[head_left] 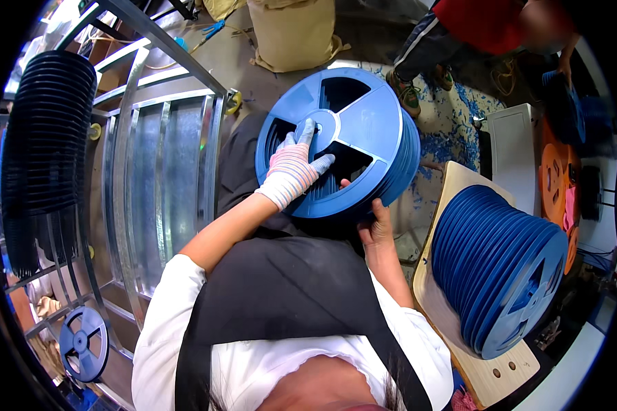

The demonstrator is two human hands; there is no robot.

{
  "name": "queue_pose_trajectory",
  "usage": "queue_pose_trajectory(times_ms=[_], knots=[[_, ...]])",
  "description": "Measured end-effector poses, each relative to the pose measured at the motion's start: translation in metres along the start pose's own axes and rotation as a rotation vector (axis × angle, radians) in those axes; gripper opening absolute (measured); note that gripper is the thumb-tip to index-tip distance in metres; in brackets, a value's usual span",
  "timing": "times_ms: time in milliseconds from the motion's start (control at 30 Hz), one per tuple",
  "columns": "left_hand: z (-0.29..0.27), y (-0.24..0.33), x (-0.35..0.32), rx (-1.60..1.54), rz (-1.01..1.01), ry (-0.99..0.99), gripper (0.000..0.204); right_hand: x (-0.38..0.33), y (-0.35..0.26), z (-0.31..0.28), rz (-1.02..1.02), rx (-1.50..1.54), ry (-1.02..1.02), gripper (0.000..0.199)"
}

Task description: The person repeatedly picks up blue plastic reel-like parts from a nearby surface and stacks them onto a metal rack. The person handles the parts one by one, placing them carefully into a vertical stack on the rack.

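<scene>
A stack of blue plastic reels stands tilted in front of me at my lap, its spoked round face turned up toward me. My left hand, in a striped knit glove, grips that face near the hub, with the index finger across the hub and the thumb over an opening. My bare right hand holds the near right edge of the stack. Its thumb shows outside the rim, and one fingertip shows through the lower opening; the other fingers are mostly hidden.
On my right, another stack of blue reels lies on a wooden board. A metal rack stands left, with dark reels and one blue reel. Ahead are a tan sack and a person in red, beside blue scraps.
</scene>
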State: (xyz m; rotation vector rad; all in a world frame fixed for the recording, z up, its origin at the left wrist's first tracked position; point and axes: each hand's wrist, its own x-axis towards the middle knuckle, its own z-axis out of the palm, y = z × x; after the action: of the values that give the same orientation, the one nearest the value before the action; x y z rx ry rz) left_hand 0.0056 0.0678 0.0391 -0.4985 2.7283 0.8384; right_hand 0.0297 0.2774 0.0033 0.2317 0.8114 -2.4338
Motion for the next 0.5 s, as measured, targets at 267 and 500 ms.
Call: queue_pose_trajectory(times_ms=[267,500], knots=[[-0.007,0.009,-0.007,0.034,0.054,0.002,0.091,0.011,-0.001,0.022,-0.012,-0.173,-0.021,0.065],[-0.003,0.001,-0.03,0.001,0.344,0.1,0.084,0.011,0.012,0.0,-0.054,-0.018,-0.034,0.063]])
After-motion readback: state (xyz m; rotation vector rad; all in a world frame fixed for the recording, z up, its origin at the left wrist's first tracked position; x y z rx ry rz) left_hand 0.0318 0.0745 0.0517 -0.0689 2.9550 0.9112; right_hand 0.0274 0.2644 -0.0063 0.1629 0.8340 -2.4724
